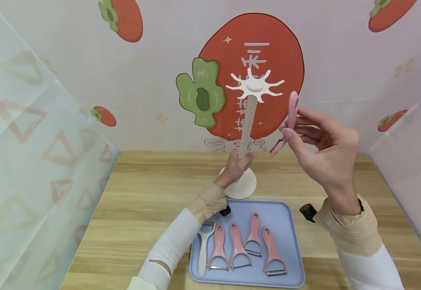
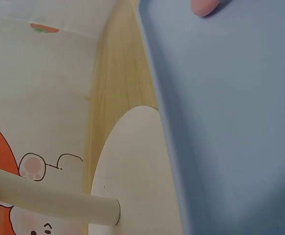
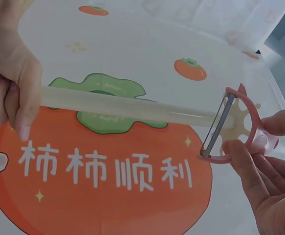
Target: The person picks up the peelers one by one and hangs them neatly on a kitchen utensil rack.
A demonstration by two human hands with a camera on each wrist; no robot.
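A white stand point(image 1: 247, 125) with a round base and a star-like top of several hooked arms point(image 1: 255, 84) rises behind the tray. My left hand point(image 1: 235, 166) grips its pole low down. To the right of the hooks, my right hand point(image 1: 322, 141) pinches a pink peeler point(image 1: 292, 114) between thumb and fingers, its blade end pointing down and left. In the right wrist view the peeler's blade point(image 3: 219, 125) lies in front of the hooked top, and whether they touch cannot be told. Several pink peelers point(image 1: 236, 243) and one white peeler point(image 1: 203, 249) lie in the blue tray.
The blue tray point(image 1: 290, 241) lies on the wooden table point(image 1: 131, 209), close in front of the stand's base point(image 1: 243, 187). A wall with printed persimmons point(image 1: 286, 52) stands behind, and pale curtain-like sheets point(image 1: 25, 141) hang on the left side.
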